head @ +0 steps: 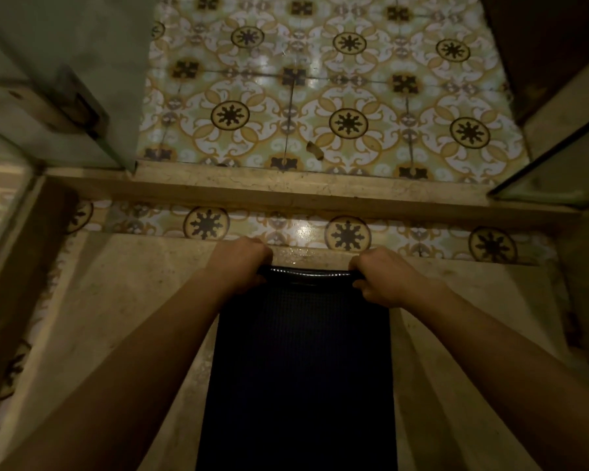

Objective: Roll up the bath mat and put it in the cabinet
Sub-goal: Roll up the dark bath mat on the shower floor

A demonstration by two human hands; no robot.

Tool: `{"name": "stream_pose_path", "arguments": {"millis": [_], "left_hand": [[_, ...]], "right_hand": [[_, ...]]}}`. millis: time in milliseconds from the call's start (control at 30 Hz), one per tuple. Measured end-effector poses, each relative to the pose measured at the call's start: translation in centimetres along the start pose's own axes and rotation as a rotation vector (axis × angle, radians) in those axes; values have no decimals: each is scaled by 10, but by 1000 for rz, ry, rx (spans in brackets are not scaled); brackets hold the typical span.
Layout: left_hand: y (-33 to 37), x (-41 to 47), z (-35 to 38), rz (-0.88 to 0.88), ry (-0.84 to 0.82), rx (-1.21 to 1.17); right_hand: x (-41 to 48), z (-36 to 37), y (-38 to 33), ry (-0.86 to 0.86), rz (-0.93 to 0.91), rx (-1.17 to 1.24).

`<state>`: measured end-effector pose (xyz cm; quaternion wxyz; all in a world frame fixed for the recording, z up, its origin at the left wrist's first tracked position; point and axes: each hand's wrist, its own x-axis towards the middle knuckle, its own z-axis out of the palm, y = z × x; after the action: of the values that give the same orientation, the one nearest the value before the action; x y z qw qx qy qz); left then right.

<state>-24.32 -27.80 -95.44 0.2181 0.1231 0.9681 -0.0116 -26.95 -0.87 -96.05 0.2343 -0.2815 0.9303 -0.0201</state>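
A dark blue, finely textured bath mat [300, 368] lies flat on the beige stone floor and runs from the bottom edge of the view up to the middle. Its far edge is curled over into a thin shiny roll [306, 275]. My left hand [240, 263] grips the left end of that roll with fingers closed over it. My right hand [381, 278] grips the right end the same way. No cabinet is visible.
A raised stone threshold [286, 190] crosses the view beyond the mat, with patterned yellow and white floor tiles [320, 96] behind it. A glass door with a metal hinge [79, 103] stands at the upper left. Another glass panel [558, 178] stands at the right.
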Motion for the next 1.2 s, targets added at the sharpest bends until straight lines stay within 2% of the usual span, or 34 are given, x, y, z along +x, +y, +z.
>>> {"name": "stream_pose_path", "arguments": {"millis": [300, 467, 733, 800, 867, 1000, 1200], "left_hand": [[4, 7, -7, 27, -93, -23], [2, 12, -6, 42, -66, -58], [2, 10, 2, 61, 145, -170], [2, 8, 10, 37, 190, -229], [-3, 8, 15, -10, 181, -303], [-11, 9, 17, -8, 132, -357], [8, -15, 30, 59, 322, -258]], "right_hand": [[-6, -8, -5, 25, -59, -129], [-6, -5, -4, 80, -67, -193], [-2, 5, 1, 200, -66, -213], [-3, 11, 2, 229, -64, -107], [-3, 11, 6, 258, -36, 42], [-2, 13, 12, 275, -57, 73], [-13, 29, -4, 347, -59, -1]]}}
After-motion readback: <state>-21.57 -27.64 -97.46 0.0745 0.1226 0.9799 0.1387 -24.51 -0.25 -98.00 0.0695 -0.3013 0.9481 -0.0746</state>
